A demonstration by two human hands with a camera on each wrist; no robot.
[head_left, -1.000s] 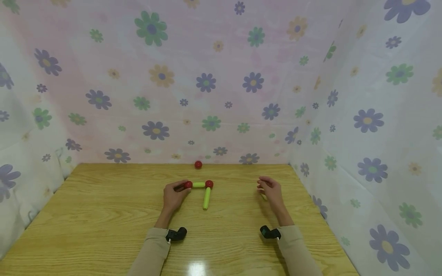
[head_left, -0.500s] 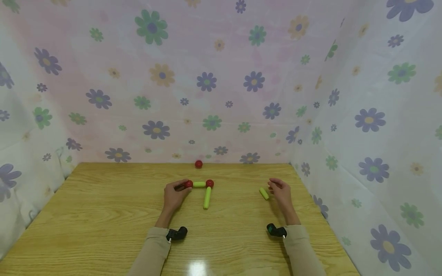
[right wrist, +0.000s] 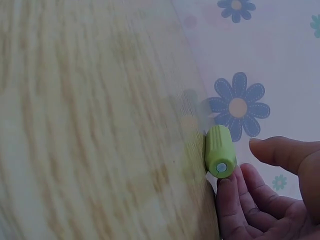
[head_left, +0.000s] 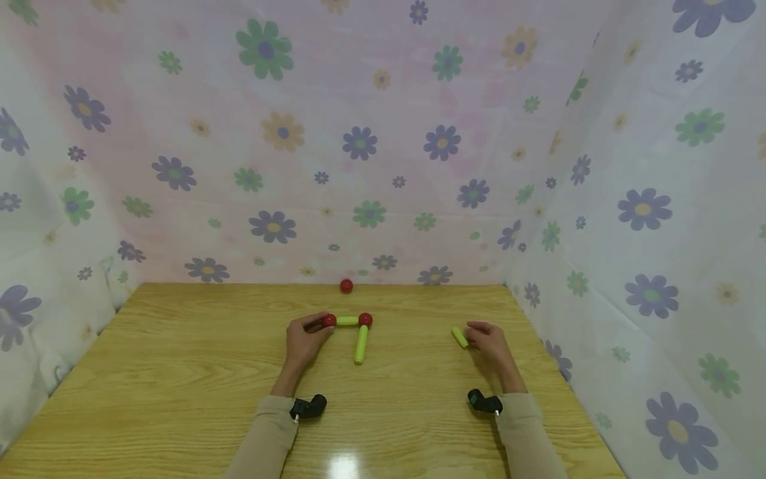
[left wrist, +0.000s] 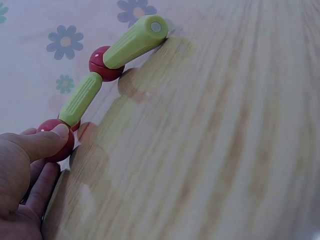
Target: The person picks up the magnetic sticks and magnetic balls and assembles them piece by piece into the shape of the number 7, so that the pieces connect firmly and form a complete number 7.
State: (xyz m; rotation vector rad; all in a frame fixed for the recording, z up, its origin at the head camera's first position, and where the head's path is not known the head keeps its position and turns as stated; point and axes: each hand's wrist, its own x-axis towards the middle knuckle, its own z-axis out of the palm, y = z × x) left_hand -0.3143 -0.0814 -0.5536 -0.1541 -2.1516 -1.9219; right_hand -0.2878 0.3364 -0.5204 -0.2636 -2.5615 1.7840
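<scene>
In the head view, my left hand (head_left: pixel 304 344) pinches a red ball (left wrist: pixel 68 146) between thumb and fingers. A short green magnetic rod (head_left: pixel 347 320) joins that ball to a second red ball (head_left: pixel 366 320). From this second ball a longer green rod (head_left: pixel 361 346) runs toward me, its round metal end showing in the left wrist view. Off to the right, a loose green rod (right wrist: pixel 220 147) lies on the table beside my right hand (head_left: pixel 492 344). The right fingertips are right at the rod's near end, while the thumb stands apart from it.
Another red ball (head_left: pixel 346 286) sits at the table's far edge, near the flowered cloth (head_left: pixel 395 219). This cloth also hangs along the left and right sides. The wooden table (head_left: pixel 407 399) lies under both hands.
My right hand has shifted to the right from over the loose green rod, uncovering it, and its fingers have straightened beside it. My left hand keeps its hold on the red ball.
</scene>
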